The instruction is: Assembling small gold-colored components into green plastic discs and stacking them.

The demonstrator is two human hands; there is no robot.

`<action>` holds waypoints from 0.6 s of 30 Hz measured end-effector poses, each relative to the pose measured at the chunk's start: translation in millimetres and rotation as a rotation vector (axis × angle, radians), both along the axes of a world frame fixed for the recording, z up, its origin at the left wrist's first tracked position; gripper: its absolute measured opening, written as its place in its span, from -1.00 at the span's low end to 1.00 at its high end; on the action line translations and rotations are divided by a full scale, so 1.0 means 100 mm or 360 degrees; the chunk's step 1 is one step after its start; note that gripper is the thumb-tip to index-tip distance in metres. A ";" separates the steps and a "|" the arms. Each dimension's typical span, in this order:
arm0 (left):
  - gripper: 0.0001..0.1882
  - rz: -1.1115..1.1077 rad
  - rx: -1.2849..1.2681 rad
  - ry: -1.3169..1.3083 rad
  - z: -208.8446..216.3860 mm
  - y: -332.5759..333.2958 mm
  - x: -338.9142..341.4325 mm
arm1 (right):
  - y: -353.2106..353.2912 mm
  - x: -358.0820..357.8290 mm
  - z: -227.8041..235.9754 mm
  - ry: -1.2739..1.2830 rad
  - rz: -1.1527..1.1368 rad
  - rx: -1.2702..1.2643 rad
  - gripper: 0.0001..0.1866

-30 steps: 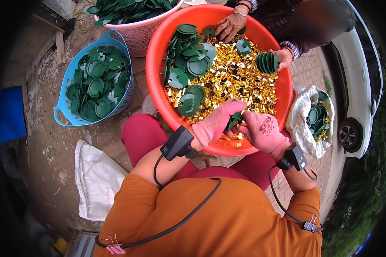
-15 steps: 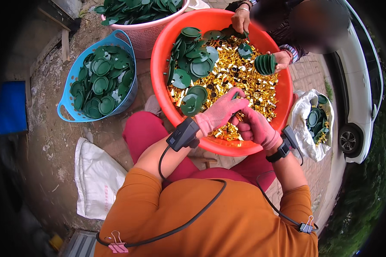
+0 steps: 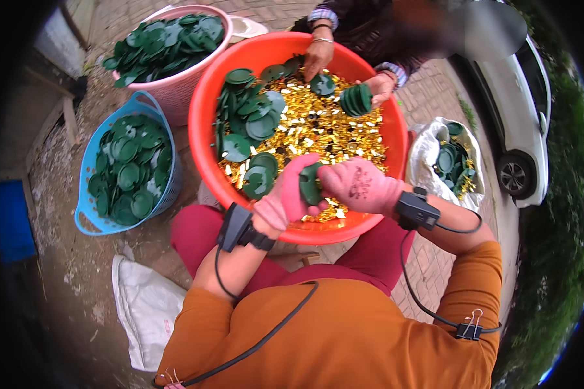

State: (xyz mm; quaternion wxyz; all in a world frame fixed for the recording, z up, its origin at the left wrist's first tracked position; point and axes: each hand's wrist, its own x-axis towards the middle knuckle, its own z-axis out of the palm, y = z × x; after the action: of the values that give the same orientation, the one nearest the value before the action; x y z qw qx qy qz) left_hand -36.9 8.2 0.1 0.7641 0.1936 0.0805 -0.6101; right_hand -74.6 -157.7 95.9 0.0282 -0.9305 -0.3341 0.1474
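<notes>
My left hand (image 3: 289, 192), in a pink glove, holds a round green plastic disc (image 3: 310, 184) upright over the near side of a big red tub (image 3: 204, 133). Against the disc's right edge my right hand (image 3: 363, 186), gloved too, is closed with its fingers curled; what they pinch is hidden. Gold shiny small pieces (image 3: 311, 123) cover the tub's bottom. More green discs (image 3: 261, 126) are heaped along its left side. Across the tub, another person's hand (image 3: 381, 89) holds a stack of green discs (image 3: 355, 100), and their other hand (image 3: 318, 55) reaches down to a single disc (image 3: 322, 84).
A blue basket (image 3: 89, 188) and a pink basket (image 3: 175, 97), both full of green discs, stand left. To the right is a white sack (image 3: 424, 155) with discs and gold pieces. An empty-looking white sack (image 3: 143, 305) lies at lower left. A white car (image 3: 522, 97) is parked beyond.
My hands have turned the disc so its flat face shows, and my right hand has swung to its right edge. The view has shifted. The other person's hand has lowered a disc toward the gold pieces.
</notes>
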 end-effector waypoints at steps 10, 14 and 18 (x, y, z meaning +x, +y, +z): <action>-0.61 0.0628 0.0584 -0.0648 -0.10 -0.11 -0.08 | 0.26 -0.30 -0.80 0.0616 -0.1744 0.1781 -0.69; -0.54 0.0341 0.0038 -0.0141 -0.12 -0.11 0.00 | -0.37 -0.55 -0.15 0.0013 -0.1927 0.1426 -0.72; -0.48 0.0500 -0.0229 0.0069 -0.10 -0.03 0.14 | -1.46 -0.84 0.44 -0.1115 -0.2016 0.0171 -0.44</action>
State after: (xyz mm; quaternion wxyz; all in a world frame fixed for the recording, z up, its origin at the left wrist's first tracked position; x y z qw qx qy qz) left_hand -23.0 5.0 -9.4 0.8600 0.1102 0.0822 -0.4914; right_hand -158.9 -304.0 140.1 0.0451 -0.9354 0.2726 -0.2206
